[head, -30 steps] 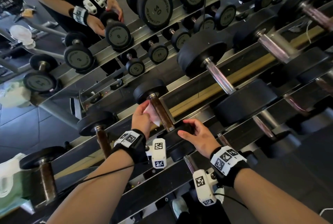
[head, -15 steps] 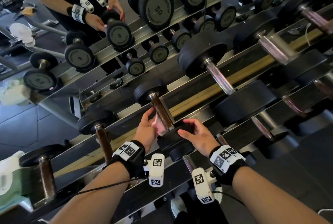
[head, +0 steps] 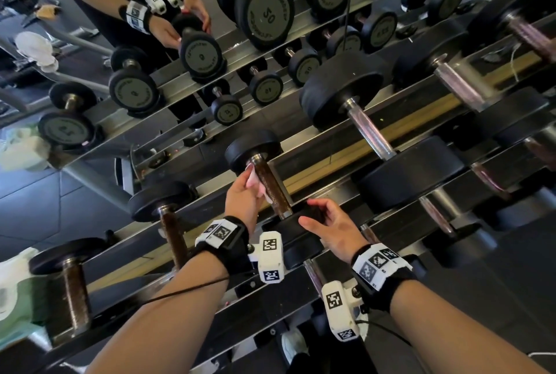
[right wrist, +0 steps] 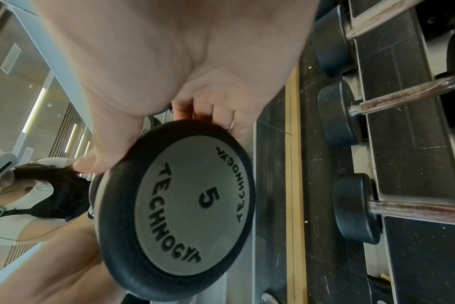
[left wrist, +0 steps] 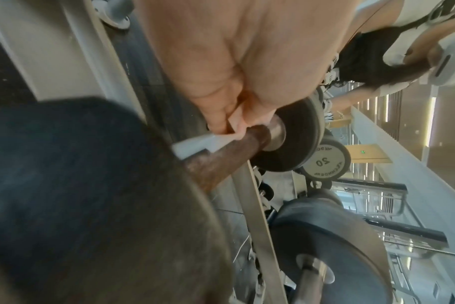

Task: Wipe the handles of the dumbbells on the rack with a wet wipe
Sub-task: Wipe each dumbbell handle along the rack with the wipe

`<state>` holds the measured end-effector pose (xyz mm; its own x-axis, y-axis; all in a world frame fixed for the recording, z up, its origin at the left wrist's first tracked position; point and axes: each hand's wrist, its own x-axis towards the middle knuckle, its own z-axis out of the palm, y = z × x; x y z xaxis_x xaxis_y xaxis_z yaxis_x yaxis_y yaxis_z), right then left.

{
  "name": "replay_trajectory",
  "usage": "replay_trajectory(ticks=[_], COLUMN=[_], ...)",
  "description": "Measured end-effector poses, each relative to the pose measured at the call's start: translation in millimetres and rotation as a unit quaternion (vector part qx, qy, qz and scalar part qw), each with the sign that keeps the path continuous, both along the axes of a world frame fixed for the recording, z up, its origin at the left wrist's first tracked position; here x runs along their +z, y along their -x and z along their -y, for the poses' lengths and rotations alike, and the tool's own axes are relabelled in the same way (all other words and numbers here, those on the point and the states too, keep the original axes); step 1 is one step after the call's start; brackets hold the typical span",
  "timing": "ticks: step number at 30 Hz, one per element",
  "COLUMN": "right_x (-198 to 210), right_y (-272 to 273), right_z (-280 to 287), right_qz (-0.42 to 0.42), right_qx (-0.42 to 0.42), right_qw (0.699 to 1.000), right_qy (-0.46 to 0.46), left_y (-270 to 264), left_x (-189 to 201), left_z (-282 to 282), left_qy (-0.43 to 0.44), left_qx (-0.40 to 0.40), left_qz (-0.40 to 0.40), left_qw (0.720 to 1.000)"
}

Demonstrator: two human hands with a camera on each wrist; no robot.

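A small dumbbell lies on the rack in front of me, its rusty brown handle [head: 272,188] running from a far black head [head: 252,148] to a near head [right wrist: 174,214] marked 5. My left hand [head: 245,193] pinches a white wet wipe [head: 255,184] against the left side of the handle, up near the far head; the left wrist view shows the wipe [left wrist: 208,140] pressed to the brown handle [left wrist: 221,158]. My right hand [head: 328,223] grips the rim of the near head, thumb on one side and fingers [right wrist: 221,117] over the top.
More dumbbells with rusty handles sit to the left [head: 171,229] and larger ones with chrome handles to the right [head: 370,130] on the sloping steel rack [head: 331,193]. A mirror behind shows the rack and a person's hands. A green wipe pack [head: 18,298] rests at the far left.
My left hand has slid the wipe along the handle: down toward the near head, then back up to the far head. The right hand has stayed on the near head.
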<state>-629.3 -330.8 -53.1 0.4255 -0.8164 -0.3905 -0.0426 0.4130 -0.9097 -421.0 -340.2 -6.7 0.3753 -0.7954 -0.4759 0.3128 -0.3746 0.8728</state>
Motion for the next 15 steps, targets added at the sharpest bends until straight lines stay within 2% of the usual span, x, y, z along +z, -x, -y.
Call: replay_trajectory(ticks=[5,11,13,15], right_x=[-1.7,5.9,7.5,8.1], right_y=[-1.0,1.5,2.0,2.4], right_z=[-0.4,5.0,6.2,6.1], right_qz=[-0.007,-0.040,-0.060,-0.061], right_qx=[-0.003,0.023,0.030,0.028], right_qw=[1.000,0.999,0.998,0.998], right_qy=[0.010,0.016,0.020,0.014], left_y=[8.0,2.7,-4.2,-10.7], left_x=[-1.6,13.6,22.0,25.7], left_z=[-24.2,-45.7,-44.8,-37.1], left_qy=[-0.021,-0.038,-0.048,-0.049], left_qx=[-0.044,-0.184,-0.179,-0.122], left_qz=[0.034,0.092,0.071,0.111], left_qw=[0.998,0.978,0.980,0.985])
